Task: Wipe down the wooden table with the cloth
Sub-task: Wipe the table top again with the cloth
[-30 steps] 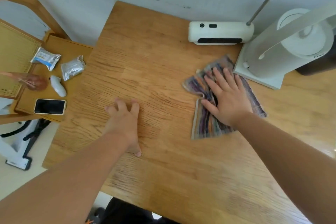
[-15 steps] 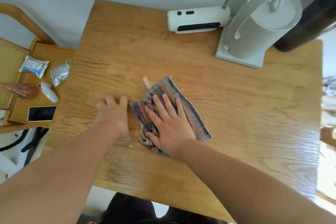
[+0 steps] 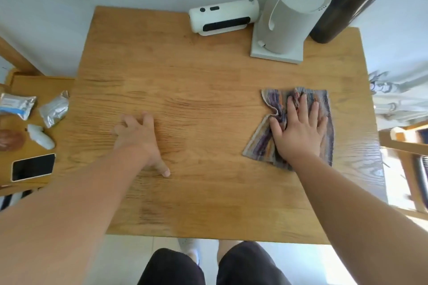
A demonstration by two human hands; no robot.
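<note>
A striped cloth [image 3: 324,109] in purple, grey and orange lies rumpled on the right part of the wooden table [image 3: 196,90], close to its right edge. My right hand [image 3: 301,132] presses flat on the cloth with straight, spread fingers. My left hand [image 3: 139,134] rests on the bare wood at the left middle, fingers bent at the tips, thumb stretched toward me, holding nothing.
A white oblong device [image 3: 223,17], a white fan on a square base [image 3: 284,28] and a dark cylinder [image 3: 354,0] stand along the table's back edge. On a lower side table at the left lie a phone [image 3: 33,166], foil packets [image 3: 54,109] and a white remote [image 3: 41,136].
My right hand has slid the cloth from the table's middle, beside my left hand, over to the right side. My left hand stays planted in the same spot.
</note>
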